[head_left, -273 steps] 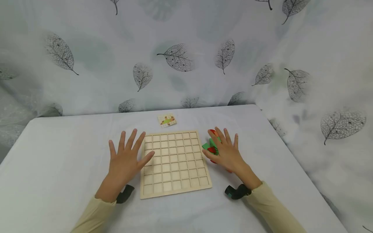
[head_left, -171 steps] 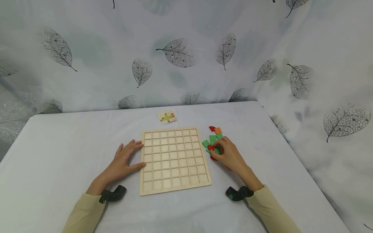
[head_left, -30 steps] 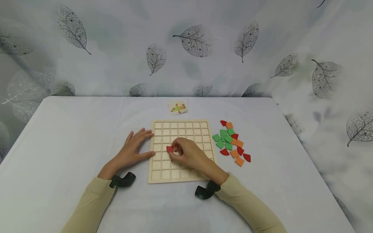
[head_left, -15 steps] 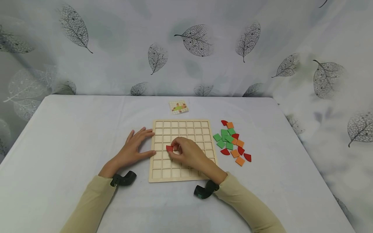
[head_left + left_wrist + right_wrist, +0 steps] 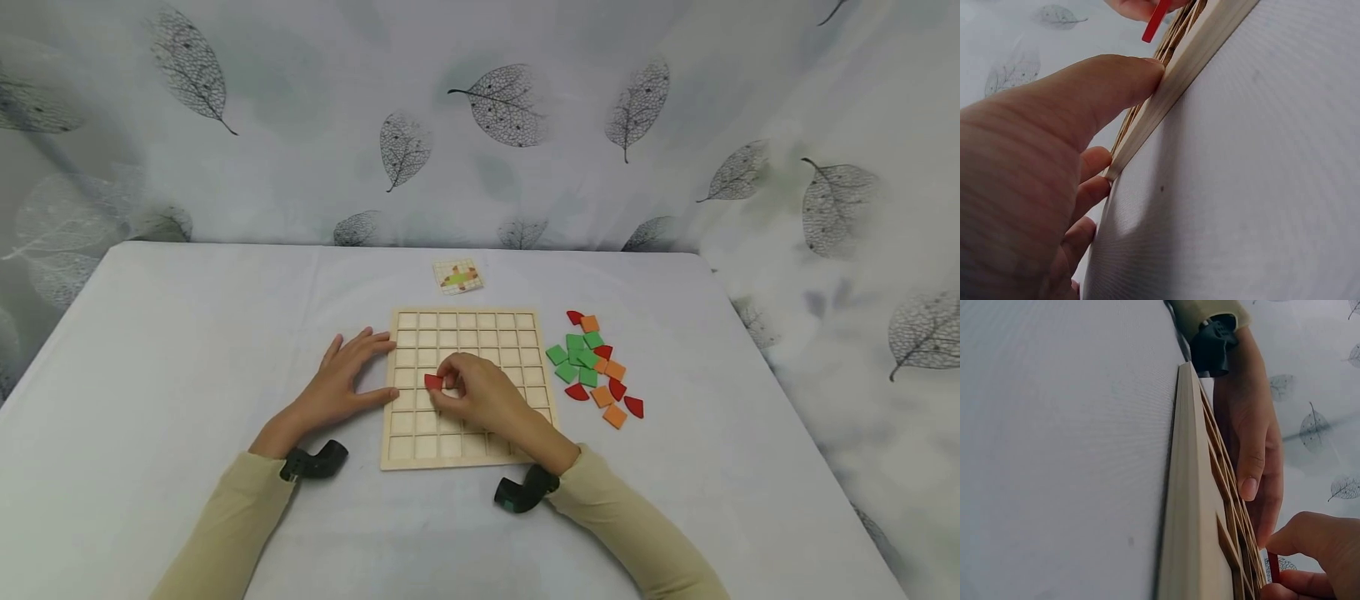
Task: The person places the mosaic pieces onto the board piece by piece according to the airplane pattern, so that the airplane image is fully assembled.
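My right hand (image 5: 480,392) pinches a red quarter-round tile (image 5: 432,382) above the left-middle squares of the wooden grid board (image 5: 450,463). In the left wrist view the red tile (image 5: 1156,22) is seen edge-on, raised over the board. Fingers and thumb of my left hand (image 5: 341,379) rest along the board's left edge, spread apart and holding nothing between them. The right wrist view shows the same tile (image 5: 1273,567) between the thumb and fingers of the right hand (image 5: 1316,556). Part of the grid lies hidden under the right hand.
Right of the board lie loose tiles: several green ones (image 5: 566,372), several orange squares (image 5: 615,416) and several red quarter-rounds (image 5: 633,407). Behind the board is a small pattern card (image 5: 458,277). A white cloth covers the table (image 5: 225,333), with a leaf-print curtain (image 5: 300,125) behind.
Earlier, both hands were spread open, then the right hand reached into the tile pile. It has since brought a red tile over the board. Over the last second almost nothing moves.
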### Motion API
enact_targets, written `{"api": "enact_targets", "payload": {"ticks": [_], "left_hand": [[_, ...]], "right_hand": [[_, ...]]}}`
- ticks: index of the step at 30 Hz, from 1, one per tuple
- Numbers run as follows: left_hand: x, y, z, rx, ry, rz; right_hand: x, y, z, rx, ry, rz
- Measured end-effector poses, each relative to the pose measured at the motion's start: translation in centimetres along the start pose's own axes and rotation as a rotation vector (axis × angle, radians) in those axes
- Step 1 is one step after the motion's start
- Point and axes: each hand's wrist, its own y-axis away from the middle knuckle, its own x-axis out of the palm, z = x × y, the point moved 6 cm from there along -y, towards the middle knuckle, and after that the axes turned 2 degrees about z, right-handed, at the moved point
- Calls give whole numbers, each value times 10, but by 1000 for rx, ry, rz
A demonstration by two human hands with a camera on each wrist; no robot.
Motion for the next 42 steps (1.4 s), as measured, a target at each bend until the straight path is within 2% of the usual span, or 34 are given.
{"api": "enact_targets", "payload": {"ticks": [9,23,42], "left_hand": [[1,0,2,-2,0,3],[3,-2,3,8,1,-1],[-2,0,-1,-5,-3,-1]], "right_hand": [[3,-1,-1,29,20,-19],[4,-6,-2,79,35,-3],[6,-10,0,80,47,-19]]}}
